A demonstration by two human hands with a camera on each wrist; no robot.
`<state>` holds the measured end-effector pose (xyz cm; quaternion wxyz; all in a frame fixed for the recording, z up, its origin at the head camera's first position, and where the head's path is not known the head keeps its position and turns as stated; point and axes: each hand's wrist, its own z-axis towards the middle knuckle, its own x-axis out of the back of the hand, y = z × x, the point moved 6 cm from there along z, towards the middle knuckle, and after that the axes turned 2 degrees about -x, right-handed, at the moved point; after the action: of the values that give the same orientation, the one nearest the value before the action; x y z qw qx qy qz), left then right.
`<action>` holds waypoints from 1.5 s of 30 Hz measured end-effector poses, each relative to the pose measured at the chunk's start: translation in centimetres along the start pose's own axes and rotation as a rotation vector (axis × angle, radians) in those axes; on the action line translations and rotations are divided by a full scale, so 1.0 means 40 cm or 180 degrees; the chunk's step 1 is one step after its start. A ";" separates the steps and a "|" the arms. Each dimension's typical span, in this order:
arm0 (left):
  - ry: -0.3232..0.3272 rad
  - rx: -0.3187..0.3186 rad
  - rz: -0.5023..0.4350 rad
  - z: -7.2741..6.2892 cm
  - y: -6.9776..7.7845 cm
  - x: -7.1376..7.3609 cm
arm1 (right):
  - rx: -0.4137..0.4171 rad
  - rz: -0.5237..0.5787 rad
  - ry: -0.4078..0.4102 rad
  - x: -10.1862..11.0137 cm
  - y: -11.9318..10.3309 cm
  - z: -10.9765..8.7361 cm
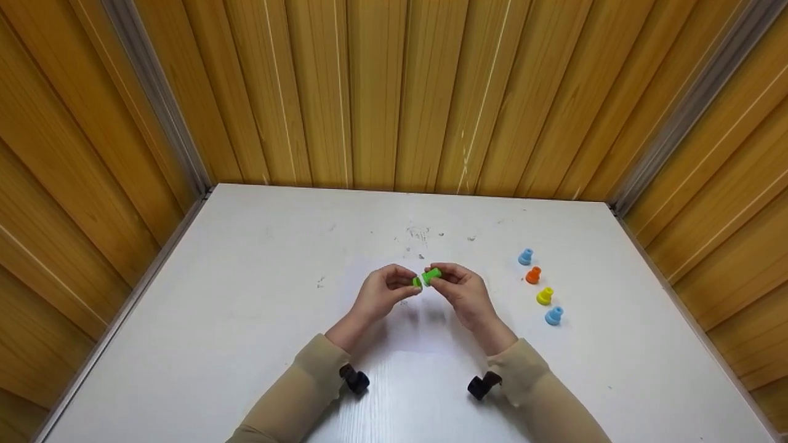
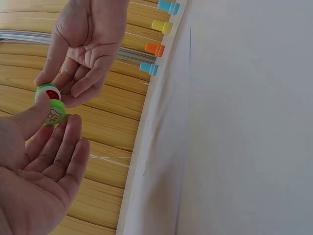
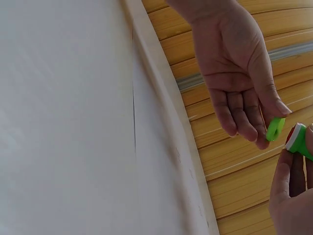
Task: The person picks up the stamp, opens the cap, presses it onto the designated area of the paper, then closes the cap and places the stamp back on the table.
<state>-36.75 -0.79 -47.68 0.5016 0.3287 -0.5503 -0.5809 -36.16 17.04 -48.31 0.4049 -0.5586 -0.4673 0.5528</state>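
A small green stamp is pinched between the thumb and fingers of my right hand. Its red face with a white rim shows in the right wrist view, pointing at the cap. My left hand pinches the stamp's round light-green cap between thumb and fingers. Cap and stamp are apart by a small gap in the head view. A line drawing is visible on the cap in the left wrist view. Both hands are above the middle of the white table.
To the right, a slanting row of stamps stands on the white table: a blue one, an orange one, a yellow one and another blue one. Wood-patterned walls enclose the table's back and sides.
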 end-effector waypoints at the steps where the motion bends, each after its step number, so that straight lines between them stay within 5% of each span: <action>1: 0.0003 -0.0007 -0.0001 -0.001 0.000 -0.001 | -0.0002 0.0017 -0.0019 -0.002 0.002 -0.001; 24: 0.0102 0.0005 0.0004 -0.007 -0.001 -0.010 | 0.0097 -0.0434 -0.0079 -0.013 0.020 -0.006; 30: -0.0061 0.0113 0.0096 -0.002 0.004 -0.019 | 0.0162 -0.0516 -0.0100 -0.001 -0.005 -0.007; 34: -0.0307 0.0189 0.0551 0.003 0.007 -0.011 | 0.0235 -0.0611 -0.0049 0.032 -0.039 -0.010; 42: -0.0751 0.0563 0.2118 0.003 -0.020 0.050 | 0.0157 -0.1192 0.0024 0.158 -0.102 -0.042; 45: -0.0968 0.0748 0.2364 -0.014 -0.034 0.062 | 0.0190 -0.1475 -0.0014 0.208 -0.124 -0.059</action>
<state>-37.24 -3.46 -48.66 0.5492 0.0734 -0.7618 -0.3358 -34.57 26.41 -45.34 0.5364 -0.4229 -0.5674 0.4599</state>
